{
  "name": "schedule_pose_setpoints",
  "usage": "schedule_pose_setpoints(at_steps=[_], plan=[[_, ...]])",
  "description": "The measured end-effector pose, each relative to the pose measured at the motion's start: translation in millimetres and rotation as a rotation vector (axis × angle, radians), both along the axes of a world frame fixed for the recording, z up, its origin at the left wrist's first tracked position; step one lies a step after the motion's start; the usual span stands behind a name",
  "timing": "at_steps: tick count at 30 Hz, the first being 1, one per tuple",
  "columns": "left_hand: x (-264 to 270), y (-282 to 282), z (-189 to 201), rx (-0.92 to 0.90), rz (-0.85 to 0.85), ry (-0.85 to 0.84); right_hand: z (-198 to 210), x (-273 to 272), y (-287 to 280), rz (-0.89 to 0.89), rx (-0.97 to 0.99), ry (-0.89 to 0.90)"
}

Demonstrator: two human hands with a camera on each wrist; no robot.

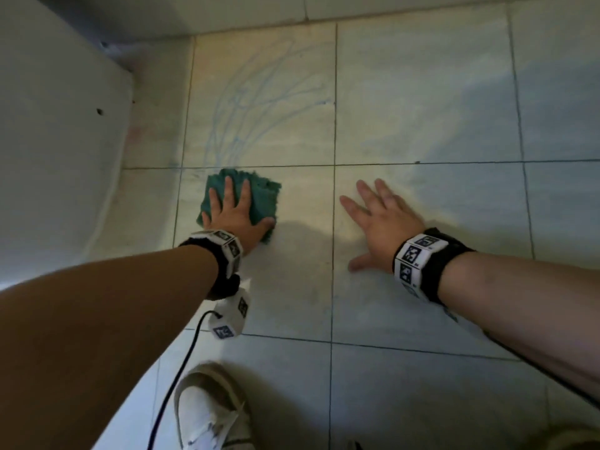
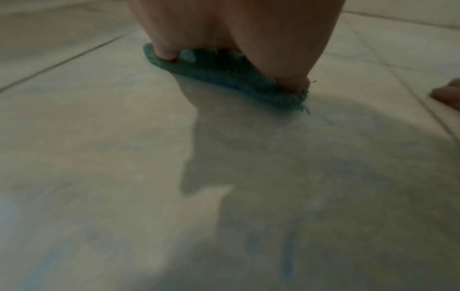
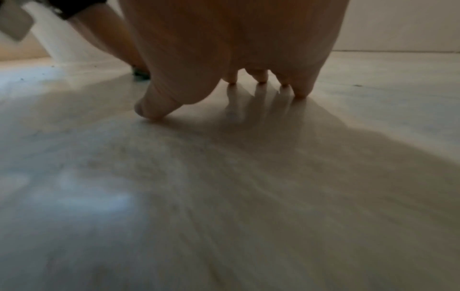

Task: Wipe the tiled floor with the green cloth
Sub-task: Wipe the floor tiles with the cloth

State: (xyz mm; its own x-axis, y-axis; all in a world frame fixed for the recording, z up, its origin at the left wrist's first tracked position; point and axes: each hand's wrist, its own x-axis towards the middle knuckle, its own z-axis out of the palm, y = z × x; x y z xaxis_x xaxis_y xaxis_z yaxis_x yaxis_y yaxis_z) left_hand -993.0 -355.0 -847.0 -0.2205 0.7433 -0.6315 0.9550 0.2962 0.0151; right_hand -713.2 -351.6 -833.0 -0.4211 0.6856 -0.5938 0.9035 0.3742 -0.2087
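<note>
A folded green cloth [image 1: 263, 196] lies on the pale tiled floor [image 1: 422, 108], just below a grout line. My left hand [image 1: 232, 211] presses flat on it with fingers spread and straight. From the left wrist view the cloth [image 2: 224, 76] shows as a thin green pad under the left hand [image 2: 236, 29]. Blue scribbled marks [image 1: 256, 102] cover the tile beyond the cloth. My right hand [image 1: 380, 219] lies flat on the bare tile to the right, fingers spread. In the right wrist view the right hand [image 3: 224, 49] touches the floor [image 3: 224, 196] on its fingertips [image 3: 261, 78].
A white fixture or panel [image 1: 55, 141] stands at the left, close to the cloth. A wall base [image 1: 389, 8] runs along the far edge. My white shoe [image 1: 207, 414] and a black cable [image 1: 181, 368] are near the bottom.
</note>
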Motion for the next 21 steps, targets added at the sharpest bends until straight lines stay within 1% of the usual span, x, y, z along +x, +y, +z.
schedule_pose_setpoints(at_steps=[1,2,3,6,7,9,11,13,15,17,19,21], plan=[[-4,-11,2,0.001,0.016,0.007,0,-10,1,-0.001,0.007,0.009],[-3,-20,3,-0.001,-0.005,0.004,0,-20,1,0.007,0.022,0.013],[4,-28,4,-0.001,-0.067,-0.011,-1,-29,2,0.027,0.043,0.008],[44,-42,2,-0.021,-0.335,-0.061,-5,-53,9,0.121,0.101,-0.013],[55,-43,2,-0.030,-0.365,-0.085,-6,-59,13,0.142,0.107,-0.022],[58,-34,-2,-0.028,-0.374,-0.096,-8,-67,25,0.143,0.127,-0.058],[42,-22,-3,-0.014,-0.322,-0.112,-9,-70,34,0.128,0.109,-0.089],[14,-8,-4,0.026,-0.192,-0.122,-12,-73,40,0.121,0.086,-0.120],[-19,3,-7,0.053,-0.056,-0.096,-12,-77,42,0.117,0.046,-0.128],[-46,15,-7,0.061,0.035,-0.043,-11,-83,45,0.109,0.017,-0.123],[-57,29,-8,0.059,0.114,-0.032,-9,-88,48,0.119,0.004,-0.120],[-54,45,-7,0.061,0.175,-0.027,-9,-92,51,0.130,0.006,-0.117]])
